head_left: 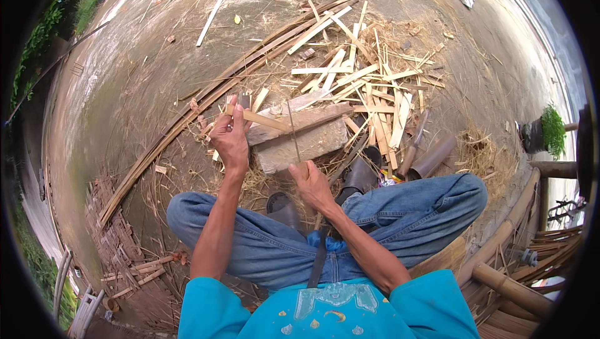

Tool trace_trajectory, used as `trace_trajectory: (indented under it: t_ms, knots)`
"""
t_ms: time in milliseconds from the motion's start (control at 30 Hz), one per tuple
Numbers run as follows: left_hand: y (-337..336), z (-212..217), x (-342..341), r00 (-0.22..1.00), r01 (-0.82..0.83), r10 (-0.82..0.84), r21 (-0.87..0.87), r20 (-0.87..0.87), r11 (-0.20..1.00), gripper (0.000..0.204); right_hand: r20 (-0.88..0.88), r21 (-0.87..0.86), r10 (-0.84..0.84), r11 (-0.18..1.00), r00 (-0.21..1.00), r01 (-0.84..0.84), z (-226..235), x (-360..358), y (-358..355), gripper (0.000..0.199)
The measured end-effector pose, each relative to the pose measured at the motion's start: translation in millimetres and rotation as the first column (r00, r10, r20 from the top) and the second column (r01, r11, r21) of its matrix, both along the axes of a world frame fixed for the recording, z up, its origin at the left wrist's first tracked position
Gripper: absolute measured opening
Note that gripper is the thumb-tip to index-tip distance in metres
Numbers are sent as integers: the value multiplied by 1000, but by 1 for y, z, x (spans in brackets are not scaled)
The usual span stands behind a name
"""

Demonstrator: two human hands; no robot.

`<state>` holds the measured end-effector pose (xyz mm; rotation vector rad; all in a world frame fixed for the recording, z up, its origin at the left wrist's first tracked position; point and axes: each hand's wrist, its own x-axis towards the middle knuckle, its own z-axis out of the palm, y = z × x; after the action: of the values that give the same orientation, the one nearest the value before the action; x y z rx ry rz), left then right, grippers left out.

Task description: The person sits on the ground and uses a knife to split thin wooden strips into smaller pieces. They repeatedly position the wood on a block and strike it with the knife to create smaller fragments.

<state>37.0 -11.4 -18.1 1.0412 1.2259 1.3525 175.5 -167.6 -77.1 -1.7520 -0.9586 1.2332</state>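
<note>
My left hand (pixel 231 142) is closed round one end of a flat, pale bamboo strip (pixel 267 120). The strip slants to the right, over a wooden block. In my right hand (pixel 311 184) is the handle of a long knife, gripped in closed fingers. Its thin blade (pixel 294 131), seen nearly edge-on, points away from me and meets the strip near its right end. Whether it has cut in is too small to tell. Beneath both lies the rough wooden block (pixel 303 145), in front of my feet, with a narrower wooden piece (pixel 322 115) along its far side.
A heap of cut bamboo strips (pixel 378 98) lies beyond the block to the right. Long brown bamboo lengths (pixel 187 117) curve across the ground at left. A brown bamboo tube (pixel 434 156) rests by my right knee. A bamboo frame (pixel 509 289) stands at the lower right.
</note>
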Motion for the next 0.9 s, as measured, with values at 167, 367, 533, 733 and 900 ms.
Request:
trace_trajectory:
  t_ms: [167, 367, 533, 733, 900]
  knots:
    - [-13, -2, 5, 987, 5, 15, 120, -159, 993, 29, -195, 108, 58, 993, 979, -37, 29, -33, -4, 52]
    - [-16, -1, 2, 993, 50, -42, 63, -114, 997, 34, -194, -52, -80, 996, 978, 71, -11, -20, -11, 54]
    - [-10, -1, 3, 995, 95, -95, 3, -37, 995, 39, 71, 46, -88, 995, 994, 84, -43, -23, -18, 54]
    - [2, 0, -10, 994, 27, -26, 13, -104, 1000, 30, -467, -131, -203, 979, 861, 160, -28, -20, -17, 53]
    - [3, 4, -11, 953, 28, 3, 97, -305, 995, 34, -428, -91, -214, 977, 878, 194, -30, -19, -13, 53]
